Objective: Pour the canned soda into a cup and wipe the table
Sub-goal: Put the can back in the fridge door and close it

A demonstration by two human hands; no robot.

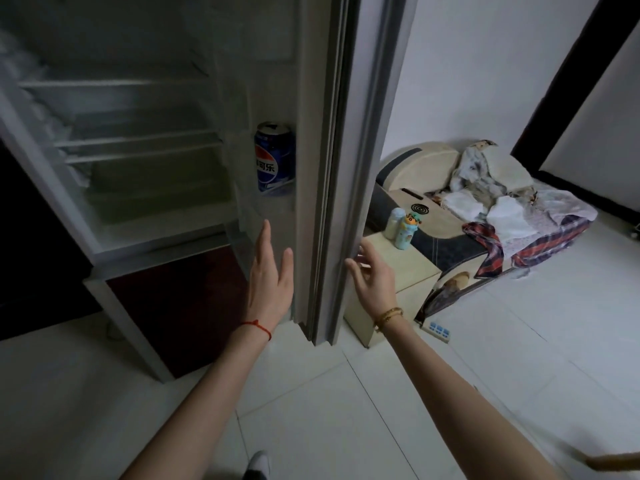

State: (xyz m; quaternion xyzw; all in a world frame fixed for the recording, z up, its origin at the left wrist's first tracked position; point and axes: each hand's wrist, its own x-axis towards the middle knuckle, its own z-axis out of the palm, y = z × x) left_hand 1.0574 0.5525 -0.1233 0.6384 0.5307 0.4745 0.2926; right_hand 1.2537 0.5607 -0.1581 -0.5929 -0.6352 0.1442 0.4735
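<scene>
Fetching step: my left hand [270,271], grip released, reaches below the soda can [275,157]; right hand [372,275] loose beside fridge door [332,168]. Next I grasp the can.

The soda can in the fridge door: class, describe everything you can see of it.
The soda can is blue metal with a red, white and blue round logo and white Chinese characters. Its silver top looks unopened, though dim. It stands upright on a door shelf of the open fridge, its base behind the shelf's clear rail. Neither of the hands touches it; the left hand reaches below it.
</scene>
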